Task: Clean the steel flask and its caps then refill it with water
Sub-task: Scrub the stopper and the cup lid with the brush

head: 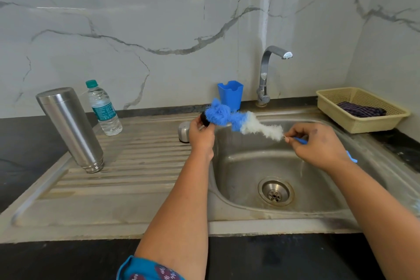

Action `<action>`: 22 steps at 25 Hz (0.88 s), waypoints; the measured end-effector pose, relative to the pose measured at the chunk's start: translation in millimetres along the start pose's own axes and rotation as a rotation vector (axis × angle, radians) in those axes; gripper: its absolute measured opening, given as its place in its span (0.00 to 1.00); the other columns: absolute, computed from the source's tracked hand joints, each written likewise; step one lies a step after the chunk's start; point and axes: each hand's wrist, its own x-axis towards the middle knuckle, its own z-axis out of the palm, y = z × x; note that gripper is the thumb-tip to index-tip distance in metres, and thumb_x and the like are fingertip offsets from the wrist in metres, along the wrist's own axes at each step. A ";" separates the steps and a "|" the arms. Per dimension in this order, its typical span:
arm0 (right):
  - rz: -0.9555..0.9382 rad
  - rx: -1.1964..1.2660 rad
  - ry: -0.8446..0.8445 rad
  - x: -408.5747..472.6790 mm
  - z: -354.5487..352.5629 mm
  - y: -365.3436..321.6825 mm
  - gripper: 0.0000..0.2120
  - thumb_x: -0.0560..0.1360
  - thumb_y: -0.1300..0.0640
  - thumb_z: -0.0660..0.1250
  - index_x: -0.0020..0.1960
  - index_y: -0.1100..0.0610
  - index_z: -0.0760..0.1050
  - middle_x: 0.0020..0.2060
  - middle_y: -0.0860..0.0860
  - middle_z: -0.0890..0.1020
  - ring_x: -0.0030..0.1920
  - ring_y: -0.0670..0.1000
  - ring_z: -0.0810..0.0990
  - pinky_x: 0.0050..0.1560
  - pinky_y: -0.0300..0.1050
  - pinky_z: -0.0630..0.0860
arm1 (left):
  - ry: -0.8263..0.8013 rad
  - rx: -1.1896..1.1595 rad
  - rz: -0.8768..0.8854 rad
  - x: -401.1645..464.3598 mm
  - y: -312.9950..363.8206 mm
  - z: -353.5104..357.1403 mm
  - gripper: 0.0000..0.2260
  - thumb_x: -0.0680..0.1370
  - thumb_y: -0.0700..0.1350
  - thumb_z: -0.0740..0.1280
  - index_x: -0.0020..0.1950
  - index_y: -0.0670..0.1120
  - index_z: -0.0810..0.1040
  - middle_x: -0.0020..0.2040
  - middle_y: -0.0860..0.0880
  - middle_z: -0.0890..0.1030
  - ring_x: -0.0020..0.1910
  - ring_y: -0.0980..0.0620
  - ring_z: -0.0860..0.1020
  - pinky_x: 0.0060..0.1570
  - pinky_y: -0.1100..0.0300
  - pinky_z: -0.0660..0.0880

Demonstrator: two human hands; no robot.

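Fingers of the left hand (201, 133) curl round a small black round cap (205, 118), holding it above the left rim of the sink bowl. Fingers of the right hand (318, 143) pinch the thin blue plastic handle (301, 141) of a long bottle brush with fluffy blue and white bristles (236, 119); the handle's far end sticks out past the wrist at about 4 o'clock from the hand. The brush runs from the right hand toward 10 o'clock, and its blue tip presses against the black cap.

The tall cylindrical steel flask (70, 129) stands mouth down on the ridged steel draining board (136, 166), at 9 o'clock from the left hand and well apart from it. A clear plastic water bottle with a green cap (103, 109) stands just beside the flask, at its 2 o'clock. A small rounded steel cap (184, 132) rests on the draining board, touching or nearly touching the left hand's 9 o'clock side; I cannot tell which.

The stainless steel sink bowl (238, 166) lies below both hands. At 12 o'clock from the bowl stand a chrome curved tap (264, 75) and a blue plastic cup (230, 93). A beige plastic basket (329, 107) holding a dark striped cloth (361, 110) sits at 2 o'clock.
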 end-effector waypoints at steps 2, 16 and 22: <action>-0.007 -0.026 0.045 -0.2 4.9 -3.3 0.03 0.73 0.58 0.71 0.42 0.50 0.81 0.35 0.44 0.80 0.37 0.46 0.77 0.40 0.38 0.70 | -0.059 0.081 0.034 -2.9 -2.9 0.5 0.20 0.76 0.40 0.73 0.67 0.44 0.73 0.57 0.53 0.78 0.52 0.58 0.78 0.52 0.64 0.74; 0.095 0.058 0.105 1.8 11.6 -1.0 0.02 0.75 0.55 0.69 0.44 0.51 0.80 0.38 0.45 0.79 0.41 0.48 0.77 0.41 0.40 0.68 | -0.200 -0.071 -0.019 -9.3 0.7 1.4 0.20 0.77 0.34 0.70 0.66 0.45 0.70 0.63 0.47 0.76 0.59 0.50 0.78 0.55 0.59 0.77; 0.006 0.020 0.113 -0.1 12.0 4.0 0.03 0.74 0.56 0.71 0.46 0.51 0.82 0.39 0.47 0.82 0.40 0.47 0.78 0.44 0.39 0.71 | -0.144 -0.060 0.023 -7.1 1.3 -4.5 0.21 0.73 0.35 0.75 0.62 0.47 0.74 0.57 0.50 0.79 0.57 0.52 0.80 0.56 0.59 0.77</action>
